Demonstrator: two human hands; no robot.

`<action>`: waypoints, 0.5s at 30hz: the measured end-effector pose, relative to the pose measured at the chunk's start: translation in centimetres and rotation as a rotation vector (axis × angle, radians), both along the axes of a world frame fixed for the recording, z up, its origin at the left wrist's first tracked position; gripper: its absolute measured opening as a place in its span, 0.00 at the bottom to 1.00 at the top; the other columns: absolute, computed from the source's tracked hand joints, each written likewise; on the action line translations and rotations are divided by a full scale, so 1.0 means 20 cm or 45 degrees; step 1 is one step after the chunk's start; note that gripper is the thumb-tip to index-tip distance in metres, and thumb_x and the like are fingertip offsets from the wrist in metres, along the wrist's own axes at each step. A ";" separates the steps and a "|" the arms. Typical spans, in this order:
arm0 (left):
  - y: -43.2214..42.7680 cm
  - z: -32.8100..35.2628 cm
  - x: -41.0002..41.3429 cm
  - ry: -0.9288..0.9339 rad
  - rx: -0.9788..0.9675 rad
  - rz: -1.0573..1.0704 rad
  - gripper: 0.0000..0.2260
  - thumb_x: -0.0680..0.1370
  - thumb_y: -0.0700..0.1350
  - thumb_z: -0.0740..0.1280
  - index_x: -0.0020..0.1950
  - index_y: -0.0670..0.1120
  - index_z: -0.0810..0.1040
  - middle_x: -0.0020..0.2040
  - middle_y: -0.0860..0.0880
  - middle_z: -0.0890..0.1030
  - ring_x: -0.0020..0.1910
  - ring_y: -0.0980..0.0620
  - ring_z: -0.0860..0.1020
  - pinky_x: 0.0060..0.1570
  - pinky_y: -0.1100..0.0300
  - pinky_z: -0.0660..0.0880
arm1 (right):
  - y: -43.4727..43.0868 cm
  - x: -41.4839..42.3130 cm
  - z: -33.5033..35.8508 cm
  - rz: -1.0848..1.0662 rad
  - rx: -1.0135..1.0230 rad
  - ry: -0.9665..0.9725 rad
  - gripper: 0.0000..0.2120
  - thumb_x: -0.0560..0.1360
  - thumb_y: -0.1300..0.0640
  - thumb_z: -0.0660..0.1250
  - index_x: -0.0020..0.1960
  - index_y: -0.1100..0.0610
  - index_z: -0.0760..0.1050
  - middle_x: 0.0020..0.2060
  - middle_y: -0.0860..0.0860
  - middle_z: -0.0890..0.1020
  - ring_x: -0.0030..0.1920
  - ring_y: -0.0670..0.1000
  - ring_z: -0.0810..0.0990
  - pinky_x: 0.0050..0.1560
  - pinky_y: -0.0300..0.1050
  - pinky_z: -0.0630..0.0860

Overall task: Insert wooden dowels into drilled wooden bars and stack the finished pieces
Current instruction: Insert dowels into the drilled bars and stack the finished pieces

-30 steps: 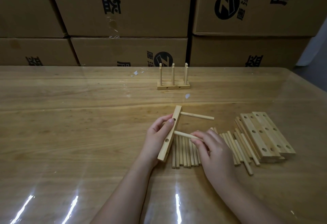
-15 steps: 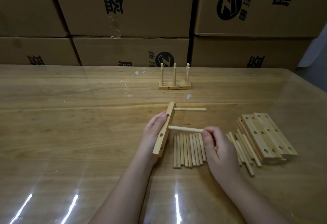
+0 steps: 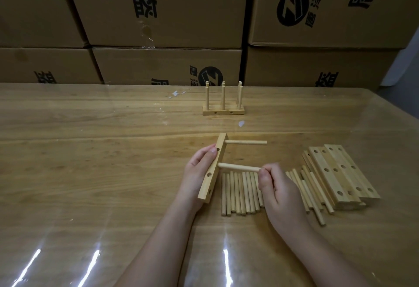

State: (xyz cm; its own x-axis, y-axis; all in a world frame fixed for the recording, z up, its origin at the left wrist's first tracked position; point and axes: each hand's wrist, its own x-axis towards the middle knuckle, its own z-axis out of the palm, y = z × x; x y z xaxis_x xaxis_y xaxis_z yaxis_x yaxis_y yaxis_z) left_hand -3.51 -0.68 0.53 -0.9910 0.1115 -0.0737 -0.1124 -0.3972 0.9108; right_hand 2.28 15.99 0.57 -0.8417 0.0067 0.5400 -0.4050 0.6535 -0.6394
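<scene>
Hard to tell: tip of the pale round wooden dowel [image 3: 240, 168] inside the middle hole or merely against it. Pinched at its outer end by the right hand [image 3: 280, 188], farther out than a second ago. Gripped in the curled left hand [image 3: 198, 174] at the middle of the tabletop [image 3: 90, 150]: the pale drilled wooden bar [image 3: 214, 166].

Single view here: a wide-angle camera on the person's head, looking forward and down across the table [image 3: 95, 164]. It sits above the table's near edge and close in. Both forearms enter from the bottom, and the left hand [image 3: 197, 173] and right hand [image 3: 278, 189] land mid-frame over the table's near half. It faces the table's far edge, where boxes [image 3: 167, 14] fill the top of frame.
</scene>
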 end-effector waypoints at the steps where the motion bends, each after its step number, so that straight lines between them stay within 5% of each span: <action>1: 0.00 0.00 0.00 0.002 -0.010 0.001 0.15 0.72 0.48 0.69 0.58 0.46 0.81 0.40 0.51 0.84 0.34 0.59 0.81 0.31 0.67 0.75 | 0.00 0.00 0.00 0.006 -0.004 -0.001 0.13 0.80 0.48 0.51 0.42 0.51 0.69 0.25 0.47 0.69 0.28 0.53 0.71 0.23 0.46 0.66; 15: 0.01 0.02 0.00 -0.019 -0.051 0.054 0.08 0.77 0.43 0.67 0.54 0.47 0.81 0.41 0.52 0.85 0.35 0.59 0.81 0.31 0.67 0.75 | 0.02 -0.01 0.00 0.039 -0.043 -0.043 0.13 0.76 0.42 0.48 0.39 0.46 0.66 0.26 0.51 0.71 0.26 0.51 0.70 0.25 0.49 0.67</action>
State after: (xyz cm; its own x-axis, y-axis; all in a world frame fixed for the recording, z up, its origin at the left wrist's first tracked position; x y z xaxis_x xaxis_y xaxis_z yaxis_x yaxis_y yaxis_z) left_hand -3.45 -0.49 0.89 -0.9936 0.0659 -0.0917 -0.1095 -0.3652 0.9245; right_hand 2.11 16.33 0.52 -0.8593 -0.0016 0.5114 -0.4025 0.6190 -0.6744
